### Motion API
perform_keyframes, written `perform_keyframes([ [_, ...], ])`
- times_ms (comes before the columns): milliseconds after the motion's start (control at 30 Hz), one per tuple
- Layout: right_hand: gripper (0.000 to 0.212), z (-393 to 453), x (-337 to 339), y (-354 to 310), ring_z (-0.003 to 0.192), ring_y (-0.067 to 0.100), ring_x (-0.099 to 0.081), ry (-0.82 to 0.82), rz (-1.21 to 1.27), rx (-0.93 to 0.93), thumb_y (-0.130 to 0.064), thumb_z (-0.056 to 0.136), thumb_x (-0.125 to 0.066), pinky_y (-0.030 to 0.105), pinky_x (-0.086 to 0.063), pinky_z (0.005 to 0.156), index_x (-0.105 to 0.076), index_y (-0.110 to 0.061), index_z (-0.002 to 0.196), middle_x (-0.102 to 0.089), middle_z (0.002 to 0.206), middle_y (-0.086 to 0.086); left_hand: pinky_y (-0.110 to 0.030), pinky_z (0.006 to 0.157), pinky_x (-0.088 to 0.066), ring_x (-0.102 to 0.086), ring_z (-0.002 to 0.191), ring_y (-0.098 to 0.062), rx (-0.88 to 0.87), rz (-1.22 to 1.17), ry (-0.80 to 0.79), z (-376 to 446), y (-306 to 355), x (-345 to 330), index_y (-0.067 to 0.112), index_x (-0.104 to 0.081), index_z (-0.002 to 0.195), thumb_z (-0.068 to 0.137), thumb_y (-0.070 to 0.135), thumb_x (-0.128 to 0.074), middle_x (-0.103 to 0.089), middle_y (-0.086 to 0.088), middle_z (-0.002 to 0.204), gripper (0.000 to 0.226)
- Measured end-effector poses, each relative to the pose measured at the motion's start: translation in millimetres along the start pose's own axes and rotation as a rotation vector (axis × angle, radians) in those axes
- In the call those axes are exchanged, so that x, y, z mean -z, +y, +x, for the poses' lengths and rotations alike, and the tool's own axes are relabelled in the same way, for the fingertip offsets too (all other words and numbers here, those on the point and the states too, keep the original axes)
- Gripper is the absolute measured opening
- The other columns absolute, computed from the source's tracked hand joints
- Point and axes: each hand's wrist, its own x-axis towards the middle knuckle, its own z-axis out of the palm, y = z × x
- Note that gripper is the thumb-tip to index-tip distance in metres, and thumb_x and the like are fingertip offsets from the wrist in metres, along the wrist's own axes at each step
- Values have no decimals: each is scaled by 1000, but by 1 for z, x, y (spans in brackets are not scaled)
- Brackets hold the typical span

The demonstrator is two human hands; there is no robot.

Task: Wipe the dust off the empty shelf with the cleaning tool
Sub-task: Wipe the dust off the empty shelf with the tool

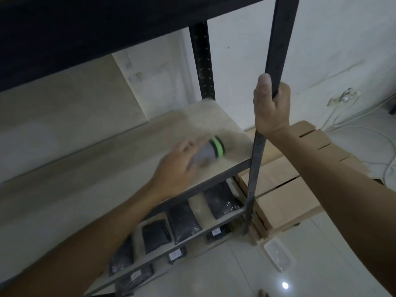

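The empty shelf (107,168) is a pale wooden board in a black metal rack, running from lower left to its right end near the middle of the view. My left hand (177,166) is over the board's right part, shut on the cleaning tool (211,150), a grey cylinder with a green and black ring at its far end. Both hand and tool are blurred. The tool lies low over the board; whether it touches is unclear. My right hand (271,106) grips the rack's front right post (260,146) above the board's level.
A dark shelf (75,35) overhangs at the top. Lower shelves hold several black bags (184,224). Cardboard boxes (285,196) are stacked right of the rack. A clear plastic container (278,254) lies on the tiled floor. Cables and a wall socket (342,98) are at far right.
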Motion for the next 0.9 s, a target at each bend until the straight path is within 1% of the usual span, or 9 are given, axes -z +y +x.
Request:
perform_keyframes([
  [67, 62, 0, 0, -1, 49, 16, -21, -4, -13, 0, -81, 84, -45, 34, -18, 51, -25, -29, 57, -22, 54, 3, -37, 92, -47, -53, 115, -26, 139, 79, 109, 43, -34, 7, 19, -43, 148, 103, 24, -50, -50, -10, 131, 46],
  [167, 61, 0, 0, -1, 49, 16, -22, -2, -22, -7, -82, 83, -44, 33, -18, 51, -27, -31, 55, -24, 53, -3, -42, 98, -47, -50, 123, -31, 228, 165, 36, 72, -67, -6, 19, -39, 150, 102, 31, -49, -49, -12, 136, 51],
  [300, 58, 1, 0, 2, 47, 15, -23, -7, -6, -9, -81, 83, -45, 32, -18, 51, -32, -35, 51, -25, 51, -15, -44, 81, -54, -52, 109, -27, 100, 221, 24, 41, -45, -24, 23, -34, 154, 101, 27, -49, -49, -11, 127, 55],
  [467, 59, 1, 2, 1, 47, 15, -24, -13, -37, 17, -81, 85, -43, 32, -19, 52, -28, -31, 57, -25, 52, -1, -16, 82, -48, -50, 108, -10, -175, 33, -186, -8, 5, -18, 29, -34, 154, 100, 23, -54, -48, 0, 130, 58],
  [533, 63, 1, 3, 0, 46, 11, -25, -32, -47, 9, -82, 85, -41, 28, -19, 51, -27, -27, 58, -27, 52, -5, -10, 82, -42, -50, 106, -6, -162, -43, -200, -1, 8, -8, 30, -38, 152, 101, 21, -54, -48, 8, 126, 54],
  [667, 65, 0, 2, -1, 43, 2, -25, -44, -63, 28, -80, 86, -39, 19, -20, 48, -28, -23, 56, -27, 49, -15, -34, 89, -52, -53, 106, -15, 35, 28, 9, 70, -10, 6, 28, -44, 147, 101, 23, -53, -50, 5, 124, 46],
  [733, 67, 1, 2, 0, 45, 3, -24, -42, -55, 35, -80, 86, -40, 21, -20, 49, -29, -21, 56, -26, 50, -6, -43, 93, -52, -53, 111, -21, 32, 102, 27, 113, -19, -5, 27, -43, 146, 100, 24, -54, -51, -1, 127, 48],
  [800, 66, 2, 2, 3, 46, 10, -25, -40, -37, 38, -80, 86, -42, 26, -20, 51, -28, -22, 57, -26, 51, -1, -42, 99, -50, -52, 119, -25, 38, 116, -22, 141, -22, -26, 28, -41, 148, 100, 31, -53, -50, -3, 135, 50],
  [900, 70, 3, 3, 5, 47, 18, -25, -38, -41, 23, -81, 85, -42, 32, -20, 51, -25, -19, 58, -26, 51, 8, -41, 83, -56, -52, 102, -18, -33, 171, -22, 138, -12, -50, 29, -43, 146, 101, 38, -50, -52, -3, 120, 47],
])
